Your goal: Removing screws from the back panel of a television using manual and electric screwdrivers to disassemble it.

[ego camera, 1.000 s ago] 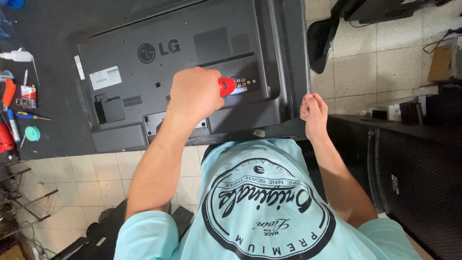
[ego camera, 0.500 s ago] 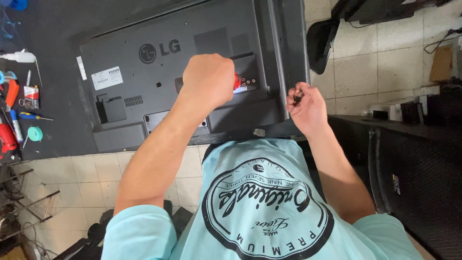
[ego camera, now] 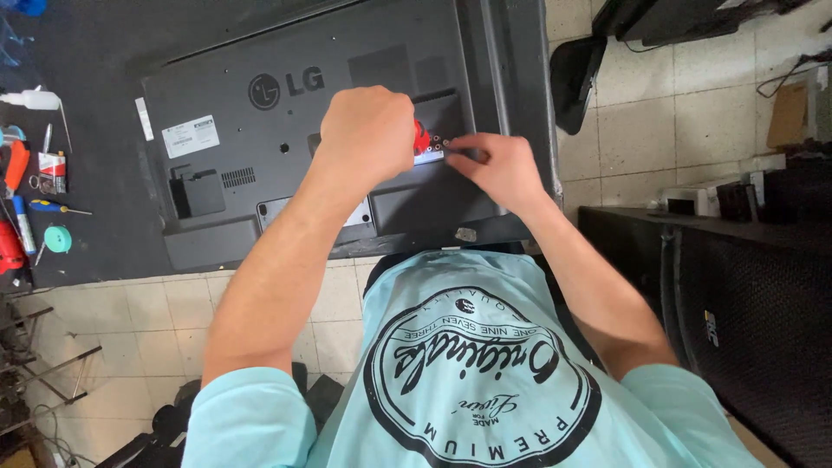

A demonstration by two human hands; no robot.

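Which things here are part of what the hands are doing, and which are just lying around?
In use:
- left hand fisted on the red-handled tool
- right hand, fingers at the port panel
- television, lying back side up

Lying about:
- small screwdriver
- teal roll
- white bottle
- black speaker cabinet

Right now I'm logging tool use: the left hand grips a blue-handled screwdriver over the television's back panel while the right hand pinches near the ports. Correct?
Not quite. In the head view the handle in the left hand is red, not blue. The rest stands: the right hand pinches by the ports on the television's back panel.
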